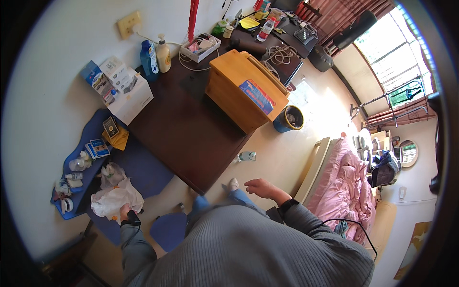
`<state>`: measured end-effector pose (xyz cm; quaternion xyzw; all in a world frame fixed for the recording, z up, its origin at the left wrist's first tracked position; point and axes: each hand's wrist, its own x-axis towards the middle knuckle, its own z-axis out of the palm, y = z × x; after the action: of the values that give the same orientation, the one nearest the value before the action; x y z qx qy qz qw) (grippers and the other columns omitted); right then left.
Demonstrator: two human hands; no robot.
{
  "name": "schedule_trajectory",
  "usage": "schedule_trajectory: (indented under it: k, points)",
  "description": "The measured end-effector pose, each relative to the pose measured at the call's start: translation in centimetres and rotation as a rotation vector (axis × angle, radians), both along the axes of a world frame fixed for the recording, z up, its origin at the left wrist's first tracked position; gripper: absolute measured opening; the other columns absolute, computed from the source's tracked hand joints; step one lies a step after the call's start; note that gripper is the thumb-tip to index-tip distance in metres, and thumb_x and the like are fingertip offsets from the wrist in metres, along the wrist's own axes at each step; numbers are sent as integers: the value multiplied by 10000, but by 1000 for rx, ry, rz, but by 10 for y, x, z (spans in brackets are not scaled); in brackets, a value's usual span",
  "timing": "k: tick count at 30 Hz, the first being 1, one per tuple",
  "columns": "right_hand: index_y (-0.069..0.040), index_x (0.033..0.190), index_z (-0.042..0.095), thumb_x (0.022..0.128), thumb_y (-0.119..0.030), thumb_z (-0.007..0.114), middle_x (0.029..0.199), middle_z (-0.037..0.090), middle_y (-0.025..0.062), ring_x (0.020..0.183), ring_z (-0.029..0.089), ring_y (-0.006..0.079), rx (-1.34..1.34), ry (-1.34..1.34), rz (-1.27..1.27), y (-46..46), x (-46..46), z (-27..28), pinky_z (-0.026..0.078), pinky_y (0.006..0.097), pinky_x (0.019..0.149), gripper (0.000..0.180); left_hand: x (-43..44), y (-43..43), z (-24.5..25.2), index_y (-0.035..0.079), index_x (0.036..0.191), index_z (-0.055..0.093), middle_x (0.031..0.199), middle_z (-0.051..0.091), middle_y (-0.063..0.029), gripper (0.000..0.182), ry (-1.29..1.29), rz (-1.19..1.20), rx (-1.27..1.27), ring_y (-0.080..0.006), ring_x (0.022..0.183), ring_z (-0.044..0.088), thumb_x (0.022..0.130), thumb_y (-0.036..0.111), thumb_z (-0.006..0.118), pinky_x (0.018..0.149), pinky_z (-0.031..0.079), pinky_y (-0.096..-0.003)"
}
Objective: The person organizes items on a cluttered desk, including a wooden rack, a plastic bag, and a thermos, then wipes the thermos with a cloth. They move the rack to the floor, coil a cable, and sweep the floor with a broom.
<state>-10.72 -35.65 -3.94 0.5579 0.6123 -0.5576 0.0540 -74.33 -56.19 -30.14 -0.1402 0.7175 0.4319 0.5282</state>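
At the left, my left hand (124,211) grips the near edge of a crumpled white plastic bag (116,199) with orange marks; parts of the fingers are hidden by it. A second, translucent plastic bag (112,174) sits just behind. My right hand (263,188) hangs in the air with fingers partly spread and nothing in it, between the dark wooden desk (186,140) and the bed. On the desk stands an orange-brown wooden box (229,86) with a blue and red printed label. Beyond my right hand, a clear plastic bottle (246,156) is on the floor.
A blue shelf (86,179) at the left holds bottles and small boxes. A white carton (132,100), a blue bottle (148,61) and a pump bottle (163,53) stand by the wall. A waste bin (288,118) is beside the desk; a pink quilt (340,179) covers the bed.
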Motion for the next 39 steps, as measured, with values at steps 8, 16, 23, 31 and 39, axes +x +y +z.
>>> schedule_trajectory:
  k: [8, 16, 23, 31, 39]
  points:
    - [7, 1217, 605, 896, -209, 548, 977, 699, 135, 884, 664, 202, -44, 16, -72, 0, 16, -3, 520, 325, 798, 391, 4, -11, -12, 154, 1180, 489, 1043, 485, -92, 462, 46, -60, -25, -231, 812, 510, 816, 365, 682, 721, 513, -383]
    - [5, 1183, 627, 885, -211, 556, 936, 700, 145, 871, 666, 220, -76, -47, -127, -6, 21, 6, 516, 342, 814, 376, 18, -17, -22, 107, 1116, 504, 970, 514, -115, 415, 106, -42, -69, -247, 734, 521, 826, 362, 658, 649, 504, -404]
    - [0, 1197, 625, 886, -211, 553, 926, 702, 142, 882, 663, 225, -62, -41, -104, -7, 18, 5, 512, 342, 817, 383, 3, -25, -74, 30, 844, 519, 596, 490, -119, 304, 189, -218, -333, -264, 445, 501, 846, 321, 608, 408, 438, -401]
    - [-1, 1204, 623, 886, -196, 561, 919, 704, 136, 843, 668, 200, -96, 7, -190, -20, 37, -7, 519, 325, 803, 378, 24, -14, -49, -147, 1143, 522, 968, 616, -263, 517, 620, -44, -275, -360, 706, 636, 760, 192, 600, 561, 522, -432]
    - [0, 1206, 621, 898, -200, 562, 919, 706, 133, 855, 674, 197, -72, 86, -259, -13, 124, -26, 520, 325, 809, 373, 98, 87, 55, -97, 1247, 494, 1083, 634, -232, 493, 1143, -6, -61, -345, 1004, 610, 814, 124, 578, 893, 470, -375]
